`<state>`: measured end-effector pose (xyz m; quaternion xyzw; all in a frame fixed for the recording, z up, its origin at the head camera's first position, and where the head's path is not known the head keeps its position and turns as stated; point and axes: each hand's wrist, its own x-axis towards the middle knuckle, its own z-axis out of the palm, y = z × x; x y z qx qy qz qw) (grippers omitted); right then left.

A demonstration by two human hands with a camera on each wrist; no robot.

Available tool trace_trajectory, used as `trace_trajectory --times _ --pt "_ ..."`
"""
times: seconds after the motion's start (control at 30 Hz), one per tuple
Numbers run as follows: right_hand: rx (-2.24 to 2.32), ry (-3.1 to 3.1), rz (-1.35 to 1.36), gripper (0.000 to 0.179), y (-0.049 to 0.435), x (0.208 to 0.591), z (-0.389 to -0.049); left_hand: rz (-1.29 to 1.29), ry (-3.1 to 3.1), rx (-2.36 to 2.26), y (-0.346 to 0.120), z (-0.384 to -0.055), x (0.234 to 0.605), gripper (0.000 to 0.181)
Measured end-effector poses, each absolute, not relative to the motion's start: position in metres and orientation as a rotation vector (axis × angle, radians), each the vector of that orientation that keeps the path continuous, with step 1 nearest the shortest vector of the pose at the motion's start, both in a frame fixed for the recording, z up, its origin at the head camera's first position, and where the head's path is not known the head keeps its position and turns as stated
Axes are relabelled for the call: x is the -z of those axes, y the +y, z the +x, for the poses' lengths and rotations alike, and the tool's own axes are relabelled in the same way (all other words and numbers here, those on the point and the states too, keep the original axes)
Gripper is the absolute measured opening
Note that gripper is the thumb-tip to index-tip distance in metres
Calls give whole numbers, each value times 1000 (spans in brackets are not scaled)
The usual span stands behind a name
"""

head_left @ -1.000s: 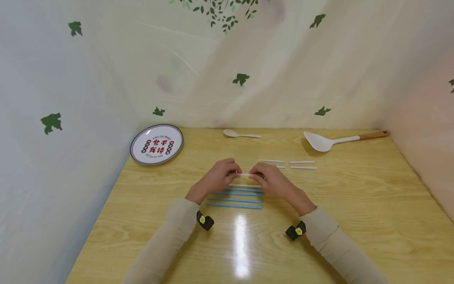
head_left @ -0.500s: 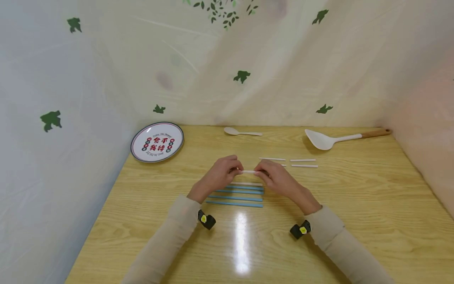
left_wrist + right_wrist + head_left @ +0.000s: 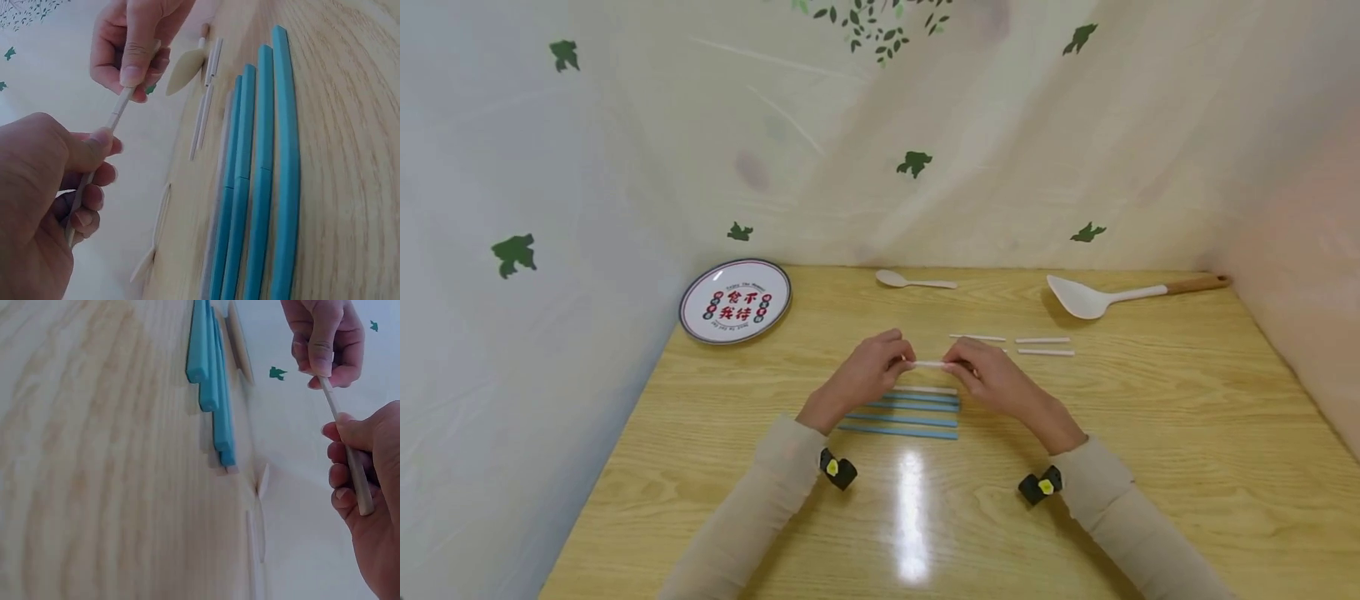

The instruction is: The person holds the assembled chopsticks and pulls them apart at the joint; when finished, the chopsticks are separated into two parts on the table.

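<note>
Both hands hold one thin cream chopstick (image 3: 929, 364) above the table, level between them. My left hand (image 3: 867, 368) pinches its left part, with thumb and fingers curled round it in the left wrist view. The right part is gripped by my right hand (image 3: 1000, 377); its end lies against the palm in the right wrist view. A fine joint line crosses the chopstick (image 3: 117, 112) between the hands. Below them lie several blue chopsticks (image 3: 898, 432), side by side, some with a seam midway. One cream chopstick (image 3: 925, 390) lies along their far side.
Several short white stick pieces (image 3: 1042, 340) lie behind the right hand, one partly hidden by it. A small spoon (image 3: 917, 282) and a white turner with a wooden handle (image 3: 1078, 298) lie along the back. A printed plate (image 3: 735, 333) stands at the back left.
My right hand has shifted slightly right, and the stretch of chopstick showing between the hands has grown a little. Both hands keep their hold. The head view has tilted slightly.
</note>
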<state>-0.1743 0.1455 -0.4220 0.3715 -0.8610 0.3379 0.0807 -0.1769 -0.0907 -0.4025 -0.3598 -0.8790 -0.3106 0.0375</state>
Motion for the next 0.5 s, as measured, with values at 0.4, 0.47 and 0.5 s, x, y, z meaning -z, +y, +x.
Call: trace_trajectory --times 0.4,0.47,0.5 --pt "-900 -2638 1167 9 145 416 -168 -1219 -2789 620 -79 -171 394 10" --pt "-885 -2636 1161 7 143 416 -168 -1231 -2811 652 -79 -171 393 12" --pt "-871 -2634 1163 6 142 416 -168 -1235 -2819 672 -78 -171 394 12"
